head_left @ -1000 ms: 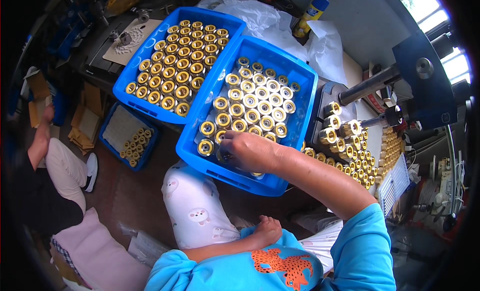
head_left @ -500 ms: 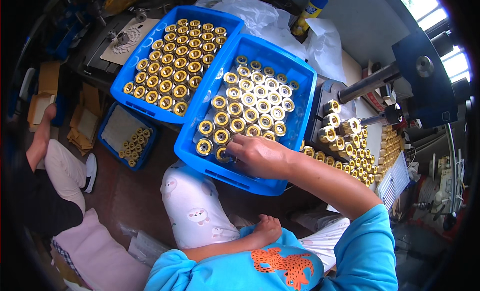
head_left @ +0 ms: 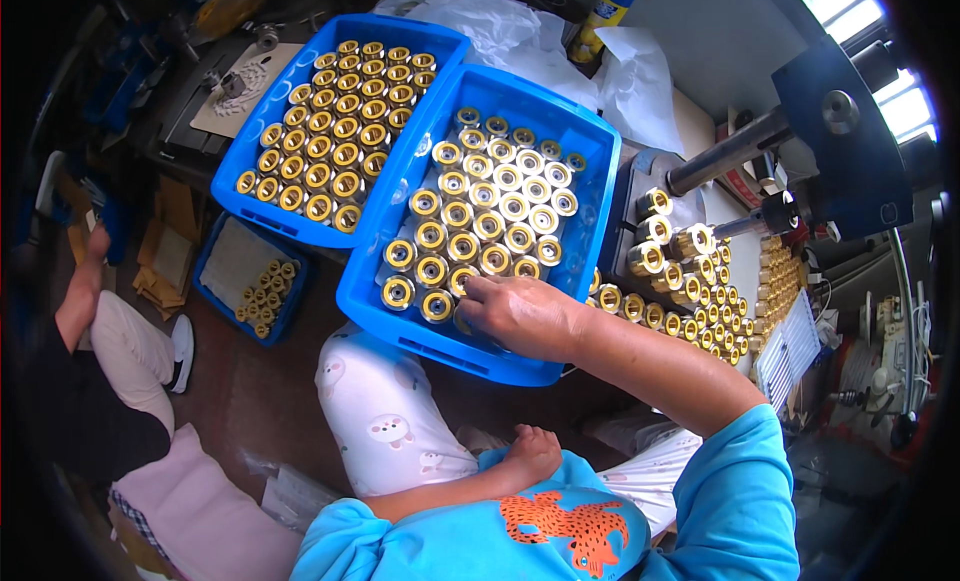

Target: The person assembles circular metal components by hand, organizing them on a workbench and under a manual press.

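Near the middle of the frame, the right hand (head_left: 525,311) is reaching down into a blue tray (head_left: 425,343), fingers bent and tips tucked in by the front row of gold-rimmed metal fittings (head_left: 437,304). Honestly can't tell if it's actually pinching one, since the knuckles cover that bit. The fittings sit packed in rows, ring faces up. Lower center, the left hand (head_left: 533,451) is just parked on the lap, loosely curled, palm side hidden, so no idea about its grip either. Upper left there's a second blue tray (head_left: 228,196) full of similar pieces, right up against the first. Right side: loose brass parts (head_left: 690,328) crowd the bench below a dark blue machine head (head_left: 838,146). Far left, a co-worker's hand (head_left: 97,244) is by some cardboard.
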Demonstrator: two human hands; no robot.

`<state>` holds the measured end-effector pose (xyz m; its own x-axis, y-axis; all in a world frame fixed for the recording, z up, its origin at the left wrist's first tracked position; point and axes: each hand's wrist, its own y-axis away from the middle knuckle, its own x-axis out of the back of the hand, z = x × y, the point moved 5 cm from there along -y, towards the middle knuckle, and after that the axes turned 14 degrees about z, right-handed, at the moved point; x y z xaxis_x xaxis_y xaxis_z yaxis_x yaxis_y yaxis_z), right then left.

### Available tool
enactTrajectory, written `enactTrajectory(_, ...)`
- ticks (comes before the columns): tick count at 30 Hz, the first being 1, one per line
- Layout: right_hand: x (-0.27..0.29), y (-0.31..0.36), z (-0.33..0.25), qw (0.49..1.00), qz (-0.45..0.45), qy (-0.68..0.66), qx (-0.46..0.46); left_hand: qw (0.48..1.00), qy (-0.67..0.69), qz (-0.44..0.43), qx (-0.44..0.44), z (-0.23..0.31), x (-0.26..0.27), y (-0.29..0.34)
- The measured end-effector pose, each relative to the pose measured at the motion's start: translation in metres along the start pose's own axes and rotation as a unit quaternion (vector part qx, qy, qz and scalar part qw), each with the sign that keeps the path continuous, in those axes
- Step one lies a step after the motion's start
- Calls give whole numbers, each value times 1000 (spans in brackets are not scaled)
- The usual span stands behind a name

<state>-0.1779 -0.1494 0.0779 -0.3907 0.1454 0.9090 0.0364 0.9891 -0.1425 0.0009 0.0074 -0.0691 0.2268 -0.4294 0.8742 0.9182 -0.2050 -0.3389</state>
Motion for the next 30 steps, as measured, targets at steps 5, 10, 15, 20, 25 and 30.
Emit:
enactTrajectory(5,4,1,6,997,0,-53,-58,1000,-19,21,-13,-1,6,-3)
enactTrajectory(10,20,6,9,990,-30,-68,-121,999,-34,26,-18,-2,16,-6)
enactTrajectory(15,8,16,12,990,-81,30,-111,999,-34,10,-30,-2,19,-8)
enactTrajectory(20,5,15,12,990,-75,47,-111,999,-34,-5,-24,-2,20,-7)
enactTrajectory(25,0,-14,-6,991,59,-31,-114,999,-31,-6,-21,-1,19,-6)
enactTrajectory(30,-8,-29,-4,991,47,-49,-113,999,-32,5,-16,-2,18,-8)
